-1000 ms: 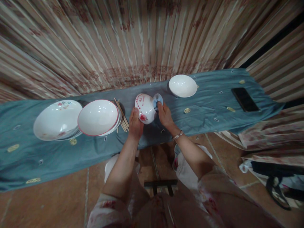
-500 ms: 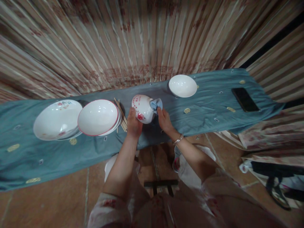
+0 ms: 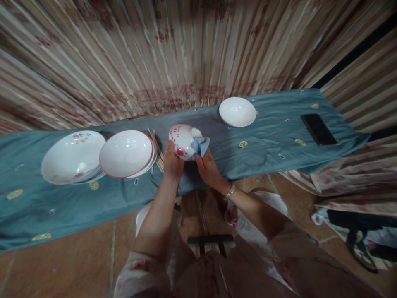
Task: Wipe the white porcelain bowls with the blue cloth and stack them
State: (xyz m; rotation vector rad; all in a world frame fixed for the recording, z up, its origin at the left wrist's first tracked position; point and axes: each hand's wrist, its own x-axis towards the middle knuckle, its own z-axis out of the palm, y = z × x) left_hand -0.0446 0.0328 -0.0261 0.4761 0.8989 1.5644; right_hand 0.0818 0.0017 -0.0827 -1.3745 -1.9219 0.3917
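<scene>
A white bowl with red flowers [image 3: 182, 138] is tilted on its side above the middle of the table, its foot towards the right. My left hand [image 3: 173, 162] grips it by the rim on the left, fingers partly hidden behind it. A blue cloth [image 3: 201, 145] lies against the outside of the bowl near its foot. That cloth is pinched in my right hand [image 3: 208, 165], which wears a bracelet at the wrist.
Stacked plates with a flowered top one [image 3: 74, 157] and red-rimmed dishes [image 3: 126, 153] stand at left. Several chopsticks [image 3: 156, 149] lie beside them. Back right is a white bowl [image 3: 237, 111]; farther right, a black phone [image 3: 319, 129]. A blue-green cloth [image 3: 263, 153] covers the table.
My right hand has moved the blue cloth down and slightly left along the bowl's outside. The bowl has shifted a little left in my left hand.
</scene>
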